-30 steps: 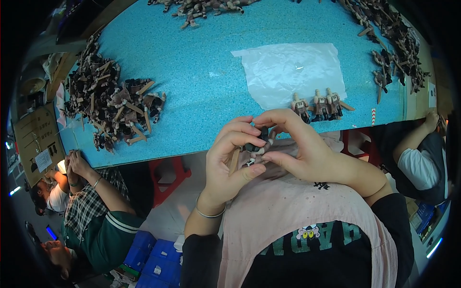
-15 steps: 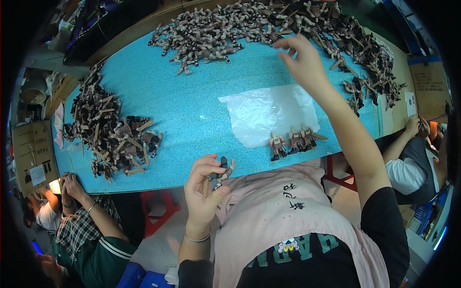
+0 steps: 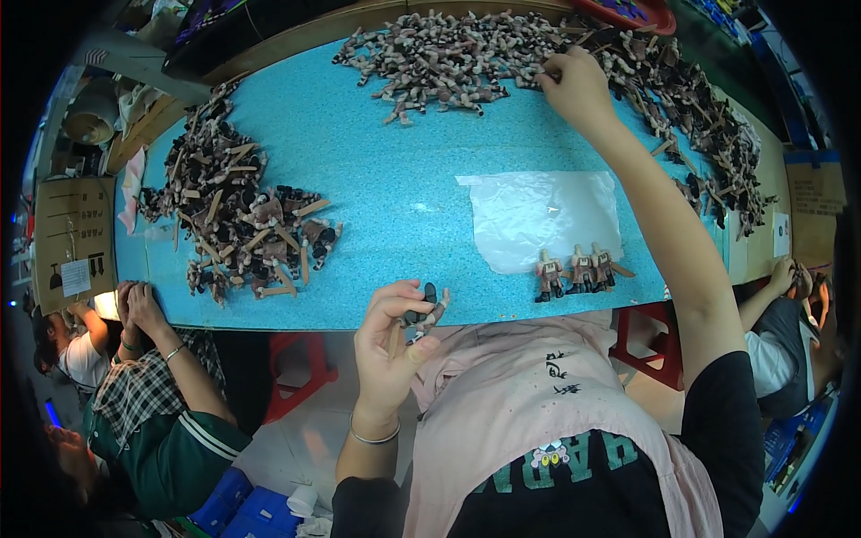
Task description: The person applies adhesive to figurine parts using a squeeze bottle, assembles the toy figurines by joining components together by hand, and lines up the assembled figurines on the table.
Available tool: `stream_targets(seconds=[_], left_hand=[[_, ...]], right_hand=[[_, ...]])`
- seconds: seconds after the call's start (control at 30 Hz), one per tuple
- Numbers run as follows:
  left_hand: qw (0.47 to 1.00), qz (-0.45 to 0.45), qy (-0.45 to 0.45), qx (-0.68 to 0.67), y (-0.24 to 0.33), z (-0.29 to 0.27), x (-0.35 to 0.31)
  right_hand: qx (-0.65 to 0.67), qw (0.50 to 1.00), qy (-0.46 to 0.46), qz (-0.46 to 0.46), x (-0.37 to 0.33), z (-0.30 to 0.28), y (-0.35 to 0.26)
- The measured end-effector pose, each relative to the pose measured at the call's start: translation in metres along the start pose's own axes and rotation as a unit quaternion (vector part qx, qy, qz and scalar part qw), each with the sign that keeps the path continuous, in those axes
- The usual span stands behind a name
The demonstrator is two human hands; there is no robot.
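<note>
My left hand (image 3: 384, 350) is closed in front of the near table edge, gripping a small figure part (image 3: 437, 311) with dark and pale pieces. A thin tan strip is partly hidden in that palm. Far across the table, my right hand (image 3: 578, 88) reaches the edge of a heap of small brown and pale figure parts (image 3: 439, 72). Its fingers are bent together at the heap, and what they pinch is too small to make out. Three figures (image 3: 579, 271) without visible heads lie in a row on the near edge of a clear plastic sheet (image 3: 502, 215).
A blue table (image 3: 359, 197) spans the view. Darker figure parts with tan strips form piles at left (image 3: 242, 215) and far right (image 3: 708, 125). A red tray (image 3: 641, 13) sits at the back. Co-workers' hands (image 3: 139, 309) are at left and right; red stools (image 3: 296, 372) stand below.
My right hand has moved farther out to the heap, and its fingers have closed in. The left hand keeps its hold on the figure part. The whole view has shifted slightly.
</note>
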State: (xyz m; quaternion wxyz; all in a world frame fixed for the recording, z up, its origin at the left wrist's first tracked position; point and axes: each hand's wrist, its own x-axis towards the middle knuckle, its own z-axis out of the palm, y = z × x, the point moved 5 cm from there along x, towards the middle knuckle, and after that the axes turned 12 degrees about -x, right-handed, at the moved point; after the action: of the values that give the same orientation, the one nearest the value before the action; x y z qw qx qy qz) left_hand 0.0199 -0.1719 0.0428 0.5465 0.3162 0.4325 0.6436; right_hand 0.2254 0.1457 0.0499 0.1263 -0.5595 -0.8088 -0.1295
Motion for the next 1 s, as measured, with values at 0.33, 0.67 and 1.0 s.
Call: stream_targets(seconds=[0.33, 0.67, 1.0], left_hand=[[0.992, 0.082, 0.08, 0.056, 0.029, -0.044, 0.002], [0.846, 0.327, 0.407, 0.108, 0.122, -0.175, 0.002], [0.85, 0.12, 0.395, 0.329, 0.117, -0.242, 0.046]], right_hand=[[0.464, 0.866, -0.179, 0.047, -0.027, -0.019, 0.006], [0.565, 0.778, -0.253, 0.107, -0.093, -0.044, 0.03], [0.473, 0.836, -0.258, 0.108, -0.123, -0.054, 0.032]])
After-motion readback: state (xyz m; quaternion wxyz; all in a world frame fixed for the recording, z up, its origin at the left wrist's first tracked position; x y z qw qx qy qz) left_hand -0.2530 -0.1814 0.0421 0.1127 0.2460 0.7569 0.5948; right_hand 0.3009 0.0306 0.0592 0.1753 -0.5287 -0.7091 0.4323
